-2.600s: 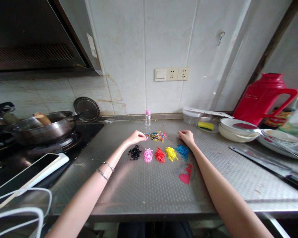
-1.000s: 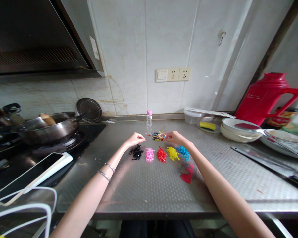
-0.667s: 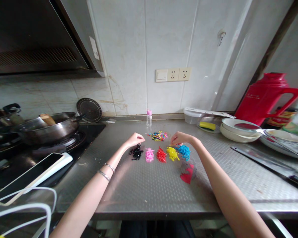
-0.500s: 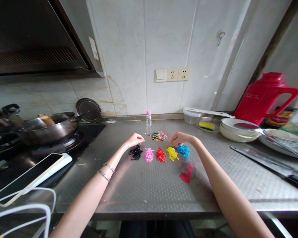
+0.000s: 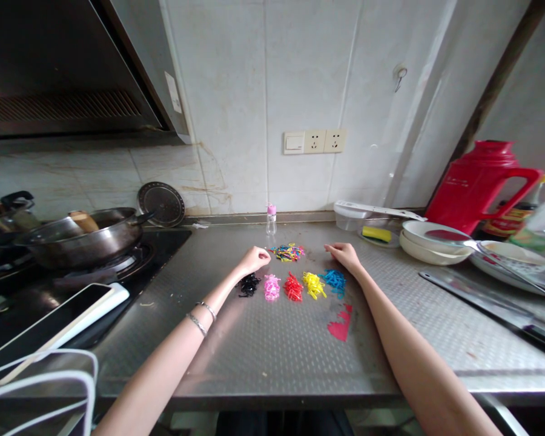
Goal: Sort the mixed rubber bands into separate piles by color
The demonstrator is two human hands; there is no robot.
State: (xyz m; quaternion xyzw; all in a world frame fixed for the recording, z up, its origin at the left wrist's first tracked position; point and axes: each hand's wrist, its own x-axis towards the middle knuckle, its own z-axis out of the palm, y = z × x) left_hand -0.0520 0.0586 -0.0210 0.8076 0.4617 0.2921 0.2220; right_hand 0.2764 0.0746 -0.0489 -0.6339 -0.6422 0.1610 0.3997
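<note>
Sitting at 9 o'clock of the mixed pile of bands (image 5: 289, 252), left hand (image 5: 255, 259) is curled, can't tell if its grip holds anything; black pile (image 5: 249, 286) lies close at 8, so a low sweep could drag it into the pink pile (image 5: 271, 288) at 7. Blue pile (image 5: 335, 283) at 4 could scatter if the right hand (image 5: 345, 255) at 3, grip contents also unclear, pulls back too low.

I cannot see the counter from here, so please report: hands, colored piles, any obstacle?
Left hand beside mixed pile, contents unclear; right hand apart. Five single-color piles in row. Bottle behind, not blocking.
</note>
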